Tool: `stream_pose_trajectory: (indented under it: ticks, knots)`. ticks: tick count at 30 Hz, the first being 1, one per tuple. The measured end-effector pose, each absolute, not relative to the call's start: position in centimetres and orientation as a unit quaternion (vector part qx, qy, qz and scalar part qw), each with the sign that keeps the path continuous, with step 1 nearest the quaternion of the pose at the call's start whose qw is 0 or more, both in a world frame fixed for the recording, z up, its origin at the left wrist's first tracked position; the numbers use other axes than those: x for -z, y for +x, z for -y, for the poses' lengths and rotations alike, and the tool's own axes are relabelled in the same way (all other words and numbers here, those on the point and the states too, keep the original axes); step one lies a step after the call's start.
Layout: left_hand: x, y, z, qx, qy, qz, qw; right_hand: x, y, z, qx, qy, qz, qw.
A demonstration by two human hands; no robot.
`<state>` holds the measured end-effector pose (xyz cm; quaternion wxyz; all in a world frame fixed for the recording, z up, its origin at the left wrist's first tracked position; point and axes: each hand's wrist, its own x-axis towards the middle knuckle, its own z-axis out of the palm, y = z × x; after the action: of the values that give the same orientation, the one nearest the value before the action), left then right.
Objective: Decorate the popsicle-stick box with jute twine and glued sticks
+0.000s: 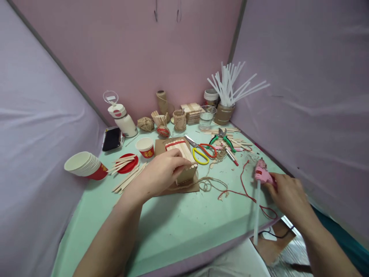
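Note:
My left hand [165,169] is closed at the near end of a small box-like piece [186,175] topped with pale craft sticks and a red cord along its far edge; its fingertips pinch at the top edge, where a twine strand shows, and what they grip is too small to name. The piece rests on a brown cardboard sheet [193,187]. At the right, my right hand [288,192] is wrapped round the handle of a pink glue gun [262,173]. From the gun a long, pale glue stick [257,215] hangs down past the table edge.
Scissors [201,149], green pliers [221,140], a red cord [242,181] and loose sticks lie right of the cardboard. Stacked paper cups [86,165], a red lid [127,166] and a small cup [145,146] are left. A bottle [123,121], a water cup [206,119] and white sticks [227,84] stand behind.

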<state>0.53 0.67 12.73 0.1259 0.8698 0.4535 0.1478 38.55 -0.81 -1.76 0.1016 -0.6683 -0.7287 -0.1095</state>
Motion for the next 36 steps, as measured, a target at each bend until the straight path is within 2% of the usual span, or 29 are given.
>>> stream_pose_trajectory:
  ticks: [4,7,9,10,14,19,25,36]
  knots:
    - [-12.9,0.6,-0.6,-0.148,0.869,-0.455,0.128,2.4,38.8,0.9,0.098,-0.67,0.73,0.09]
    - [-13.0,0.6,-0.6,-0.149,0.869,-0.454,0.126,0.9,38.0,1.1,0.119,-0.687,0.709,0.107]
    - [-13.1,0.7,-0.6,-0.146,0.868,-0.457,0.126,-1.1,36.3,1.2,0.116,-0.682,0.705,0.155]
    - [-13.1,0.8,-0.5,-0.145,0.867,-0.461,0.126,-2.3,35.1,1.2,0.1,-0.657,0.719,0.205]
    - [-13.1,0.9,-0.3,-0.148,0.86,-0.473,0.123,-6.5,28.8,0.6,-0.09,-0.509,0.78,0.353]
    - [-12.9,0.6,-0.1,-0.148,0.863,-0.468,0.119,-6.8,22.9,-1.2,-0.244,-0.356,0.782,0.45]
    - [-12.7,0.7,0.0,-0.165,0.864,-0.463,0.108,-4.9,20.9,-2.4,-0.317,-0.287,0.757,0.494]
    - [-12.4,0.8,0.1,-0.171,0.868,-0.456,0.093,-4.6,20.5,-2.8,-0.327,-0.271,0.753,0.502]
